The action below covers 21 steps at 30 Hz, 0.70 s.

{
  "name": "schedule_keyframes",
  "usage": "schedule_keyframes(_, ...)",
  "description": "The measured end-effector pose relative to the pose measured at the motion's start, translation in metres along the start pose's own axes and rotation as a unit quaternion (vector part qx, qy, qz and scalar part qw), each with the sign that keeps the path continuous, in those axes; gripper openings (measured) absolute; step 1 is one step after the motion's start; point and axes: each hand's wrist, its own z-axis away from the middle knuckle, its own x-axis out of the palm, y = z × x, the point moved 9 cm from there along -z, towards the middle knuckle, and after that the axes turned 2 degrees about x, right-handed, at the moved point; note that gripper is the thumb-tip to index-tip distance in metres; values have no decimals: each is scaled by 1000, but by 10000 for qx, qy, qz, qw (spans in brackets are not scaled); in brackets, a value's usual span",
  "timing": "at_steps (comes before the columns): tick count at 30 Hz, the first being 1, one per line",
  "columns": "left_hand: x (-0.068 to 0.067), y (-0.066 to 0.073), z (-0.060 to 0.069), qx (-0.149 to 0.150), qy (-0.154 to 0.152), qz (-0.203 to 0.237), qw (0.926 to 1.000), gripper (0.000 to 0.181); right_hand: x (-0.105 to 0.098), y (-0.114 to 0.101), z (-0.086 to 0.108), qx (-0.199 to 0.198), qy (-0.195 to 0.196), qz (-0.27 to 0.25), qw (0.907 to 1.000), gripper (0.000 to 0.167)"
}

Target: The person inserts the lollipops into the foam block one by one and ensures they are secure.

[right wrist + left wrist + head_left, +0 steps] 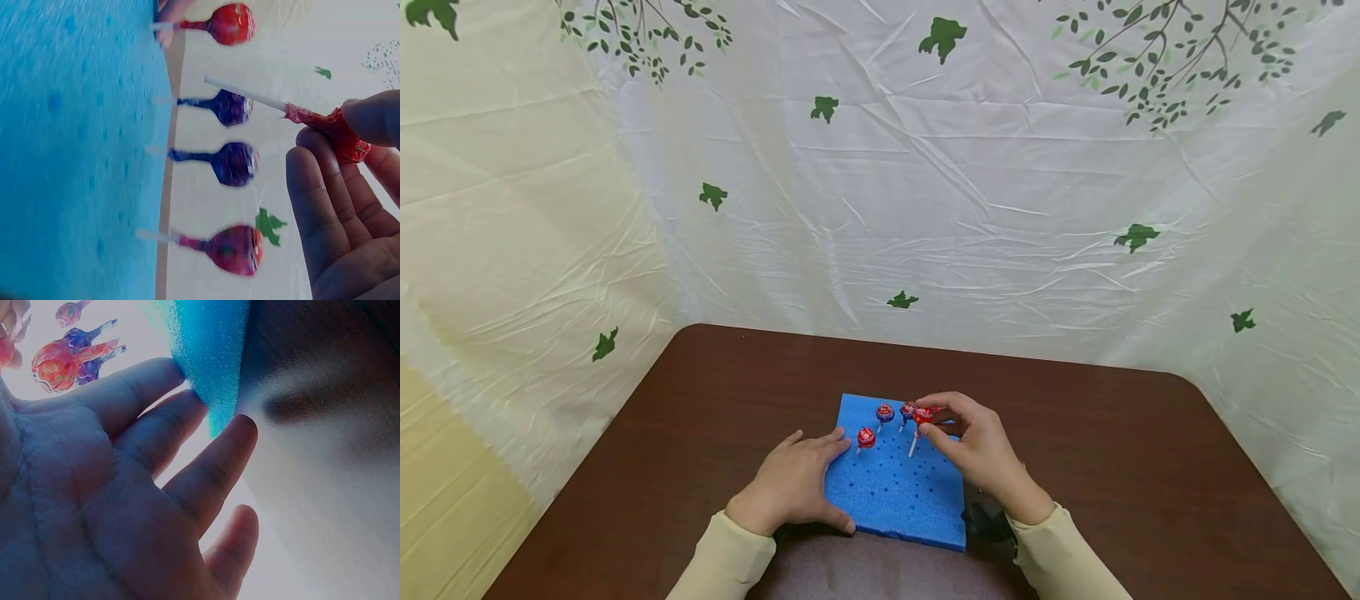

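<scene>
A blue foam board (902, 510) dotted with small holes lies on the table. Several wrapped lollipops stand in it by their sticks, among them a red lollipop (866, 437) and two purple ones, one a purple lollipop (234, 164). My right hand (985, 446) pinches another red lollipop (340, 134) by its wrapped head between thumb and fingers. Its white stick (247, 95) is apart from the board, pointing down toward it in the head view. With fingers spread, my left hand (801, 482) touches the board's left edge, its thumb at the near left corner.
The dark brown table (760, 375) extends around the board. Behind it hangs a white cloth (865, 208) with green leaf prints. A dark object (988, 523), partly hidden, is beside the right wrist.
</scene>
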Motion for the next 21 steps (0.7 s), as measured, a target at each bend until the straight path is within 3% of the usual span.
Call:
schedule_keyframes(9, 1, 0, -1, -12, -21, -37, 10000, 109, 24, -1, -3, 229, -175, -224, 9993, 38)
schedule_keyframes(21, 3, -3, -2, -55, -61, -65, 9999, 109, 30, 7, -1, 191, -20, -148, 9997, 34)
